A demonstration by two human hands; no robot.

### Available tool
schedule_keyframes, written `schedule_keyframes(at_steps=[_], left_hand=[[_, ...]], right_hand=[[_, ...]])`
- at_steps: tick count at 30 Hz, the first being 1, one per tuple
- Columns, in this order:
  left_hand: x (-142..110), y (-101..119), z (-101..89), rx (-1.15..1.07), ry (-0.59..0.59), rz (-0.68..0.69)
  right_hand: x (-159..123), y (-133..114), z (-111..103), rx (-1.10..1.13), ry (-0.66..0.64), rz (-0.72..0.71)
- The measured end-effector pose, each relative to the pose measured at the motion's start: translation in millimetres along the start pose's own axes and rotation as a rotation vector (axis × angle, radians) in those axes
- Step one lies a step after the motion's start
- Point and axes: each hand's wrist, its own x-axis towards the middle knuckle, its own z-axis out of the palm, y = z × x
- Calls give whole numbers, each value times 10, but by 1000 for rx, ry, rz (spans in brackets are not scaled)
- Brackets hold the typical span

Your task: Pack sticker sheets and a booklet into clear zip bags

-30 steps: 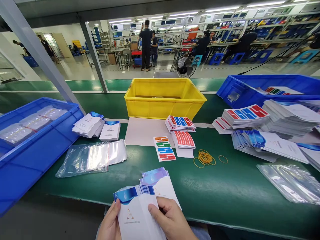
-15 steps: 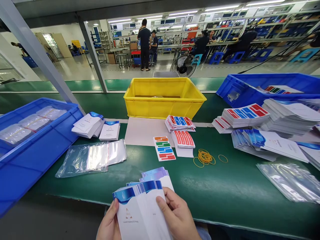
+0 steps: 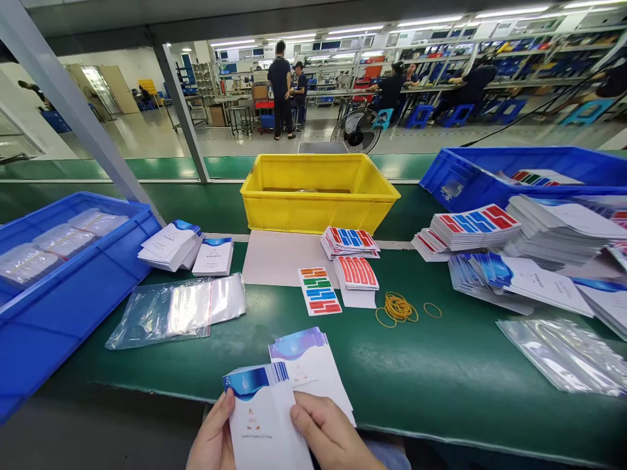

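A stack of white booklets with a blue top band (image 3: 259, 421) is held between my two hands at the table's front edge. My left hand (image 3: 214, 434) grips its left side, thumb on the front. My right hand (image 3: 329, 427) holds the right edge, thumb on the face and fingers behind. Just beyond, partly covered by them, a second pile of booklets with a purple-blue band (image 3: 318, 372) lies on the green table (image 3: 392, 372). Past this pile are a sheet of coloured stickers (image 3: 319, 291), red label sheets (image 3: 357, 274) and yellow rubber bands (image 3: 398, 308).
A yellow bin (image 3: 321, 212) stands at the back. Blue bins (image 3: 83, 287) flank the table, the left one holding wrapped packs. Clear plastic bags (image 3: 181, 307) lie at left, with more plastic bags (image 3: 563, 352) at right. Booklet stacks (image 3: 533, 281) crowd the right side.
The held booklets were fanned wide and are now gathered into a narrower stack. My right hand has moved left with their edge, exposing more of the pile behind.
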Motion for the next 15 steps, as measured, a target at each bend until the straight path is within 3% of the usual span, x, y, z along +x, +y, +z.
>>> schedule_keyframes(at_steps=[7,15], left_hand=[[19,-19,6,4,52,48],[27,-11,-36,-88,-85,-28]], right_hand=[[55,63,85,7,92,68],[67,21,81,113,101,157]])
